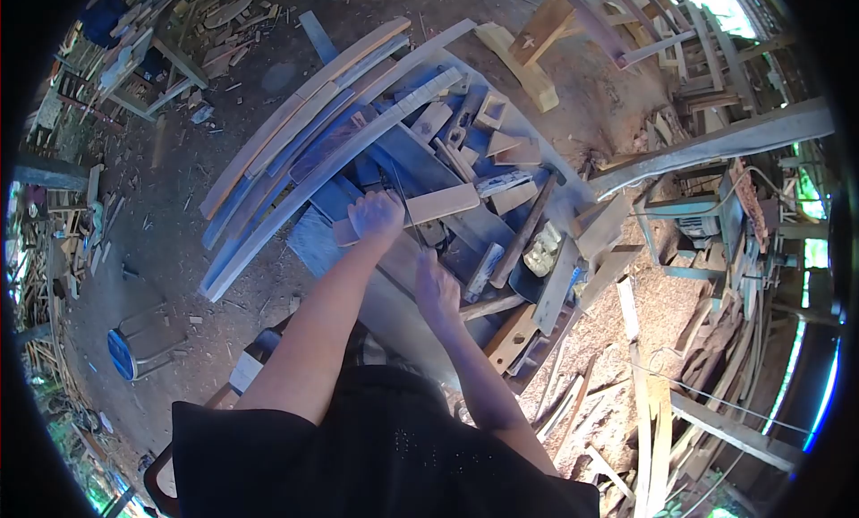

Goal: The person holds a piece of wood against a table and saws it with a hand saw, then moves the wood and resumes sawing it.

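Note:
My left hand (376, 216) is closed over the left part of a short wooden board (447, 202), pressing it down on the cluttered workbench (385, 296). My right hand (437, 290) is closed around the handle of a handsaw. Its thin dark blade (411, 209) runs up and away from me, crossing the board just right of my left hand. My fingers hide most of the handle, and the depth of any cut is too small to make out.
Long wooden beams (394, 115) lie along the bench's left side. Wood offcuts (512, 149), a dark bar (523, 232) and a clear plastic bag (542, 250) crowd its right half. A stool (123, 354) stands on the floor at left; sawdust (591, 357) and planks lie at right.

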### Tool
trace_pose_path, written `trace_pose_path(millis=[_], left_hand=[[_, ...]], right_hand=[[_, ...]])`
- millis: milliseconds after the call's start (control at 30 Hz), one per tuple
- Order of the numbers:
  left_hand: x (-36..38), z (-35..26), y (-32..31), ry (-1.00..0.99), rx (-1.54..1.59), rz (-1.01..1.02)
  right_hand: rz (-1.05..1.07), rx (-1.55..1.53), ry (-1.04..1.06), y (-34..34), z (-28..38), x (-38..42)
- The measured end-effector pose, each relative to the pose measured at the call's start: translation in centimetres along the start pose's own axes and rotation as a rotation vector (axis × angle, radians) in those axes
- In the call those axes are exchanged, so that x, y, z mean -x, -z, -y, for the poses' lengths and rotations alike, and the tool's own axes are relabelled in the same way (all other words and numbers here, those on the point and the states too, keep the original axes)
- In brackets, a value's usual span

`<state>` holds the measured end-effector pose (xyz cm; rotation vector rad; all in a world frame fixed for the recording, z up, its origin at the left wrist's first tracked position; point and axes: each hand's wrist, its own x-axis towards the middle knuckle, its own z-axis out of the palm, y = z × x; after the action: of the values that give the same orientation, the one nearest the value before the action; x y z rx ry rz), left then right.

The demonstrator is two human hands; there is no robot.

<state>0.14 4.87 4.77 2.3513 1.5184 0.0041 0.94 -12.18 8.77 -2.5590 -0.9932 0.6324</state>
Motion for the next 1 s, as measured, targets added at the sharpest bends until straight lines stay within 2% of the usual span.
trace_pose_path(millis=[167, 267, 367, 467, 533, 600, 700, 767, 900, 967, 1000], left_hand=[[0.2, -0.1, 0.3, -0.009, -0.021, -0.045], [0.2, 0.0, 0.2, -0.019, -0.048, -0.038], [0.2, -0.1, 0.3, -0.030, -0.076, -0.037], [0.1, -0.3, 0.7, -0.021, -0.092, 0.012], [-0.1, -0.4, 1.0, -0.013, -0.108, 0.074], [0.1, -0.8, 1.2, -0.002, -0.087, 0.022], [0.3, -0.8, 1.2, -0.008, -0.041, -0.001], [0.1, -0.3, 0.4, -0.020, -0.051, 0.007], [-0.2, -0.2, 0.2, -0.005, -0.063, 0.030], [0.1, -0.5, 0.6, -0.028, -0.062, 0.019], [0.3, -0.7, 0.8, -0.016, -0.049, 0.002]], right_hand=[[-0.056, -0.061, 0.098, -0.4, 0.6, -2.7], [0.034, 0.011, 0.016, 1.1, -0.1, 0.2], [0.011, -0.053, 0.006, 0.8, 0.3, -0.4], [-0.055, -0.078, 0.069, -1.1, 1.2, -4.3], [-0.060, -0.091, 0.048, -0.8, 0.8, -2.9], [-0.064, -0.093, 0.019, 0.5, 0.4, -0.4], [0.046, 0.004, -0.038, 1.6, 0.0, 1.7], [-0.005, -0.024, 0.029, 0.8, 0.4, 0.2], [-0.114, -0.054, 0.015, -1.0, 1.3, -3.1], [0.033, -0.031, -0.041, 0.0, 0.6, -0.5], [0.028, -0.036, -0.062, 0.6, 0.5, 0.8]])
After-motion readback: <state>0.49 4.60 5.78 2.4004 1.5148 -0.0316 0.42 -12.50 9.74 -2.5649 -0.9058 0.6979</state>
